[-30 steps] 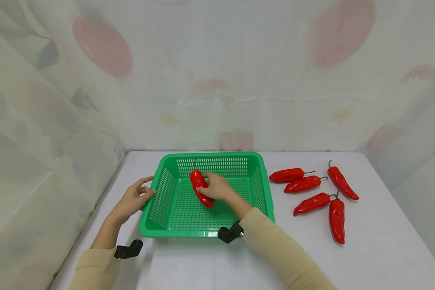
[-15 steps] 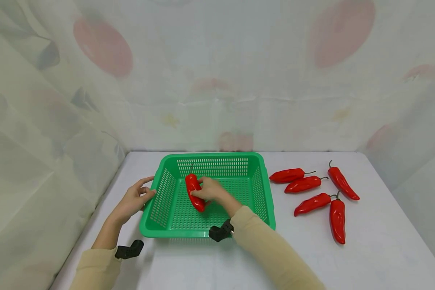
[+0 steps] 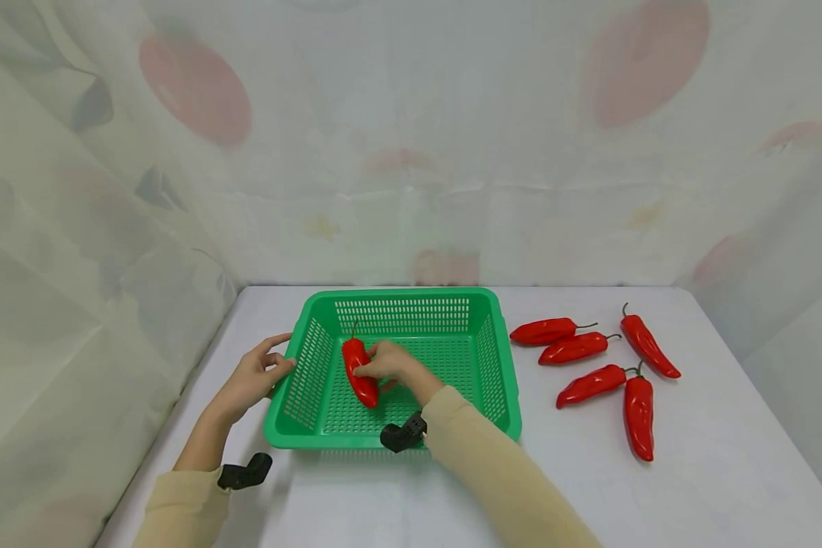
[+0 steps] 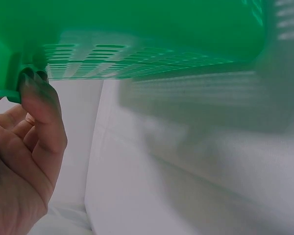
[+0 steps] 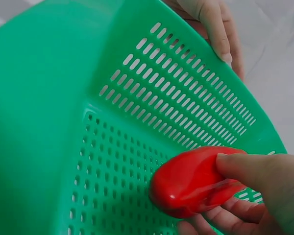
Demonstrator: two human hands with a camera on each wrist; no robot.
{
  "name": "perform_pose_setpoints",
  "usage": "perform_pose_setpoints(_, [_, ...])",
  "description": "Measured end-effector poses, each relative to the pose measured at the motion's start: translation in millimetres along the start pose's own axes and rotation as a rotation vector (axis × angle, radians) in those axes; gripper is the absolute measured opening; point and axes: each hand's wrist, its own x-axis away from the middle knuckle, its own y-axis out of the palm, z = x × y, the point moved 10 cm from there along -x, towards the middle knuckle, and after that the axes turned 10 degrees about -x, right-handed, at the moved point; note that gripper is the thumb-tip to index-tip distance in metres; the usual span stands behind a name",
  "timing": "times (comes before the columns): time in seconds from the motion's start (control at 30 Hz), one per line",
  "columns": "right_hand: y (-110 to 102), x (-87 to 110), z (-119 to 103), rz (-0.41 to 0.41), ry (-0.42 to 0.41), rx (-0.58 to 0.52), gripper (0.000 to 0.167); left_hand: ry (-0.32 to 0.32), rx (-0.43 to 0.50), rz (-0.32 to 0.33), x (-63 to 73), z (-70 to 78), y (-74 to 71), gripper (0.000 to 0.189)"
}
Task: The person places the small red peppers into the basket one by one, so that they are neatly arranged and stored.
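Note:
My right hand (image 3: 392, 364) grips a red chili pepper (image 3: 358, 377) inside the green plastic basket (image 3: 414, 443), low over its left part. In the right wrist view the thumb lies on top of the pepper (image 5: 186, 183) and the fingers are beneath it. Its thin stem points to the far side. At the basket's left side, my left hand (image 3: 252, 377) holds the rim. The left wrist view has the fingers of that hand (image 4: 24, 156) curled at the rim's underside.
Several more red chili peppers lie on the white table (image 3: 699, 457) right of the basket. Two lie close together, pepper (image 3: 543, 331) and pepper (image 3: 572, 348); another pepper (image 3: 647, 346) is farther right. A patterned curtain (image 3: 411, 152) hangs behind the table.
My right hand has carried the chili pepper to the left and nearer to me, lower in the basket. My left hand has stayed on the rim.

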Motion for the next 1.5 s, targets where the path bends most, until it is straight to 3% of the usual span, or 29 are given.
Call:
perform_pose_setpoints(0.47, [29.4, -3.9, 11.9, -0.124, 0.118, 0.004, 0.021, 0.012, -0.004, -0.002, 1.0, 3.1, 0.5, 0.06])
perform_pose_setpoints(1.0, [38.6, -8.2, 18.9, -0.111, 0.175, 0.106, 0.023, 0.025, -0.011, -0.003, -1.0, 4.9, -1.5, 0.061])
perform_pose_setpoints(1.5, [47.5, -6.9, 18.8, -0.093, 0.203, 0.13, 0.02, 0.022, -0.021, 0.003, 0.2, 5.9, -1.3, 0.06])
